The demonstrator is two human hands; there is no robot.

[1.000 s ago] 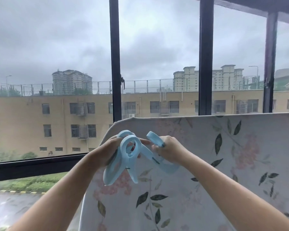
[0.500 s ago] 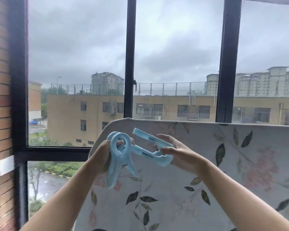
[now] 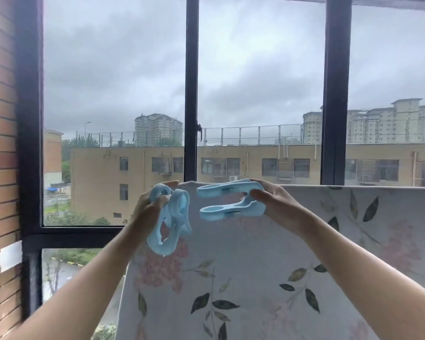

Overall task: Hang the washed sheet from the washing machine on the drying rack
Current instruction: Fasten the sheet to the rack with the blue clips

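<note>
Found sheet [image 3: 255,278] hung over a straight top edge below the window [image 3: 192,94], filling lower centre & rt; whitish fabric w/ pink blossom clusters, dark & olive leaves, thin stems; top-left corner rounded, left edge falling at a slant; support under it hidden. Noted dark frame & tall panes behind, grey overcast sky [image 3: 255,57], tan low bldg [image 3: 255,165] & pale tower blocks [image 3: 390,123] outside; brick wall [image 3: 0,168] at far left. Saw left hand [image 3: 145,212] curled round a bunch of pale-blue pegs [image 3: 172,224] hanging down by the sheet's top-left corner; saw rt hand [image 3: 277,204] pinching one big pale-blue peg [image 3: 231,202] at its handle end, held level, arms spread toward the left, in front of the sheet's top edge; couldn't tell if touching fabric.
</note>
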